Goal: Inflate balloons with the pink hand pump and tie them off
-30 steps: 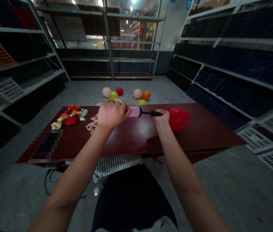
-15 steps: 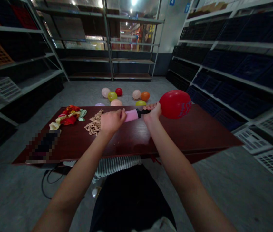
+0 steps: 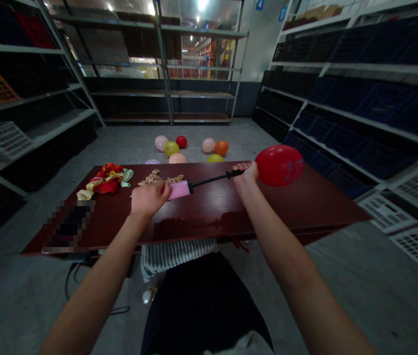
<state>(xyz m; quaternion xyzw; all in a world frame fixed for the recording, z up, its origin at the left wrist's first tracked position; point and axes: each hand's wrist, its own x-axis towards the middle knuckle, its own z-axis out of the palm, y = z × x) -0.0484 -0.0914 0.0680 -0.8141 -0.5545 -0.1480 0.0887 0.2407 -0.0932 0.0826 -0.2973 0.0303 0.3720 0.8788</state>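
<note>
My left hand point(image 3: 150, 199) is wrapped round the pink barrel of a balloon pump point(image 3: 179, 190). The pump's thin black rod is drawn out to the right over the table. At its far end my right hand point(image 3: 246, 176) is closed round the black end piece. A red balloon point(image 3: 280, 165) with printed writing, swollen with air, sticks out past my right hand; its neck is hidden by the fingers. Behind my left hand lies a heap of uninflated beige balloons point(image 3: 151, 177), partly covered by the hand and pump.
On the dark red table point(image 3: 209, 219), limp coloured balloons point(image 3: 107, 180) lie at the left, near a blurred dark flat object point(image 3: 70, 227). Several inflated balloons, one orange point(image 3: 221, 147), rest on the floor beyond. Shelves with crates point(image 3: 390, 103) flank the table.
My hands have moved apart, the left one leftward and down, the right one rightward with the red balloon. The pump's black rod now shows between them.
</note>
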